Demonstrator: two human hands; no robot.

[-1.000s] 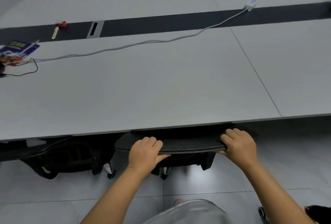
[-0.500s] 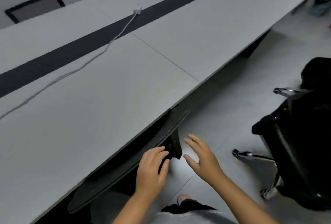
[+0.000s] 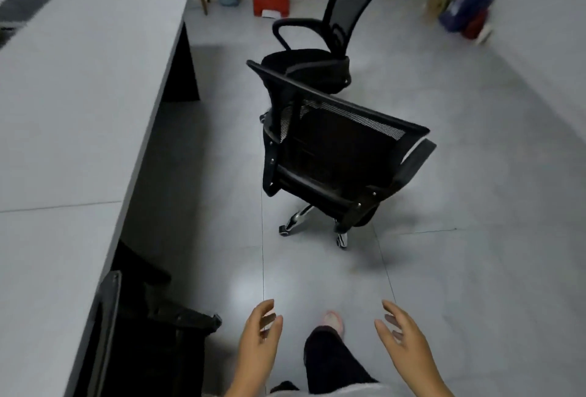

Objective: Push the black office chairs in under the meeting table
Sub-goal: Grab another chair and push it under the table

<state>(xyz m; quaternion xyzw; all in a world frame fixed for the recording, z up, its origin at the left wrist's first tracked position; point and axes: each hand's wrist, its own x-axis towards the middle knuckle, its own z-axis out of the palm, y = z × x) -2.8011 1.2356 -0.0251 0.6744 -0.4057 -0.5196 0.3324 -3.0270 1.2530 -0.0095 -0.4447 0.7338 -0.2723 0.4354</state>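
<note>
The person has let go of the chair now tucked under the meeting table at the lower left and has turned to face down the room. Both hands are free, fingers spread and holding nothing: the left hand and right hand hang apart over the floor. So one chair looks done. The nearest chair stands well out from the table, another chair just behind it; those appear to be next.
</note>
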